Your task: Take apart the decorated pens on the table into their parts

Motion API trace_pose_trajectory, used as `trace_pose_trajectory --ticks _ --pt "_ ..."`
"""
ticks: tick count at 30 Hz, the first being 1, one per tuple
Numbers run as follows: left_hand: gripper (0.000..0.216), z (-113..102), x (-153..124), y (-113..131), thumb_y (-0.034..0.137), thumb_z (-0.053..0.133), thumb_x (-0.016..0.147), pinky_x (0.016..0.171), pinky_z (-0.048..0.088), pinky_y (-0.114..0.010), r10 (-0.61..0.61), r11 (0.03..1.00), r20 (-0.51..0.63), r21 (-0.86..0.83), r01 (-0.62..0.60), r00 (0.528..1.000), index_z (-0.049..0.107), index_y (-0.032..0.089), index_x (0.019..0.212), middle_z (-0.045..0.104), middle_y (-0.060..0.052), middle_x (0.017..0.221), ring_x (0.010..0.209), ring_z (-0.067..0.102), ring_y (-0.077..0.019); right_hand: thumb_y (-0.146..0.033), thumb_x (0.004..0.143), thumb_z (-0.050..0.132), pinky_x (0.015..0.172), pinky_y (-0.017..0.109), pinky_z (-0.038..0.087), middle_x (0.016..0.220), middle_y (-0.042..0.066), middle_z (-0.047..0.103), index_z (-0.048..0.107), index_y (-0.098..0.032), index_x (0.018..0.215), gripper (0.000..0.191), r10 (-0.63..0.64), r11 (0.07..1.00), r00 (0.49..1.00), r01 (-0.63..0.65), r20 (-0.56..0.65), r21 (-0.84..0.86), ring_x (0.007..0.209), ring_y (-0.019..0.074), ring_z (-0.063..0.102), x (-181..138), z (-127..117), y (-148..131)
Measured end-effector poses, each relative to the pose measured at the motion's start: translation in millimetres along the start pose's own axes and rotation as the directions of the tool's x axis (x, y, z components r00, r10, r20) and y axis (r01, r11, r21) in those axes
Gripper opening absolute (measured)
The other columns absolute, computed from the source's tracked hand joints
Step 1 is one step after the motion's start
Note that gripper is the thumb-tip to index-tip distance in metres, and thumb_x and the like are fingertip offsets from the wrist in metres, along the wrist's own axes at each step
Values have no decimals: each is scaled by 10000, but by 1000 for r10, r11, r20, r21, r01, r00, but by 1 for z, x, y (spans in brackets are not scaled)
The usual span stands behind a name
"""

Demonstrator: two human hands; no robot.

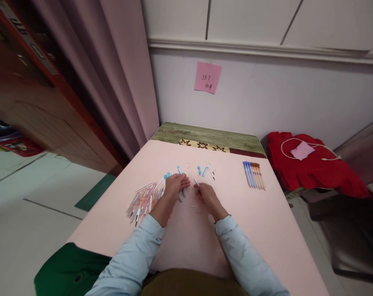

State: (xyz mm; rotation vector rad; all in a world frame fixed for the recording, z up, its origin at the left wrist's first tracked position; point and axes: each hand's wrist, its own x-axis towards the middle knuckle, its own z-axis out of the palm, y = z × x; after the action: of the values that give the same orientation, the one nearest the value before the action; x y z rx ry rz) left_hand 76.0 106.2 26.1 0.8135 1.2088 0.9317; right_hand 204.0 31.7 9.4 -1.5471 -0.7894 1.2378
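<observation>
On the pink table, my left hand rests with its fingers curled around a light blue pen barrel. My right hand pinches a thin white refill whose tip points toward the left hand. A heap of pink and white pen parts lies just left of my left hand. Loose blue caps and white parts lie scattered just beyond both hands. A thin part lies on the table between my wrists.
A tidy row of finished blue and orange pens lies at the right rear of the table. A red cloth with a white cable covers a seat on the right. A pink note sticks to the wall. A curtain hangs at left.
</observation>
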Motion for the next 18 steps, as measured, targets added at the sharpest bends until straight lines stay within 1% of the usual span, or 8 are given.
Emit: trace_pose_trajectory --ticks 2,4,8,9,11,13,14,18 --pt "181 -1 1 0 250 729 771 610 569 -316 -1 994 7 106 0 1000 603 132 718 689 -88 654 540 659 -168 -260 797 547 565 253 351 686 11 634 628 -181 820 116 -82 983 995 72 -52 -172 611 150 532 2 -4 -1" --pt "169 -4 1 2 221 735 743 556 531 -301 2 979 16 202 -5 1000 603 141 674 669 -72 597 479 623 -163 -204 772 593 629 274 368 734 45 675 640 -177 852 96 -178 907 978 122 -104 -404 692 184 582 4 -9 -6" --pt "152 -10 3 11 153 729 696 636 491 -282 83 901 -3 427 -74 997 607 164 607 635 -48 548 610 661 -195 -219 833 593 658 300 369 838 106 716 691 -194 926 137 -353 584 931 139 -95 -800 772 229 632 3 -14 -25" --pt "136 -11 4 13 153 714 706 690 489 -290 146 829 1 546 -123 989 615 164 612 658 -63 593 701 682 -215 -234 852 585 663 298 376 860 106 722 702 -208 950 155 -360 523 929 123 -88 -844 790 230 644 2 -15 -30" --pt "86 -10 4 18 177 661 758 782 477 -311 268 553 59 808 -204 962 652 155 675 715 -111 746 875 691 -250 -266 876 569 677 294 395 899 89 733 714 -243 997 191 -352 444 932 79 -92 -893 823 228 664 0 -17 -39" --pt "122 -6 3 22 206 590 820 815 470 -331 302 232 130 951 -205 945 690 140 796 734 -154 899 969 681 -272 -297 890 552 689 294 412 935 67 742 721 -272 1026 219 -337 410 934 37 -114 -911 853 230 676 -2 -18 -45" --pt "160 -4 2 24 223 568 840 810 472 -338 282 137 140 973 -184 949 699 132 858 732 -170 949 988 679 -281 -311 894 547 694 294 419 947 59 746 725 -281 1034 228 -332 411 934 20 -129 -911 866 232 679 -3 -19 -46" --pt "298 0 -5 26 314 596 857 788 492 -365 292 -32 145 989 -142 945 671 128 1078 711 -173 1013 988 673 -304 -365 901 547 716 289 430 958 45 756 738 -291 1034 244 -300 481 938 -7 -172 -877 907 230 680 -9 -23 -47"
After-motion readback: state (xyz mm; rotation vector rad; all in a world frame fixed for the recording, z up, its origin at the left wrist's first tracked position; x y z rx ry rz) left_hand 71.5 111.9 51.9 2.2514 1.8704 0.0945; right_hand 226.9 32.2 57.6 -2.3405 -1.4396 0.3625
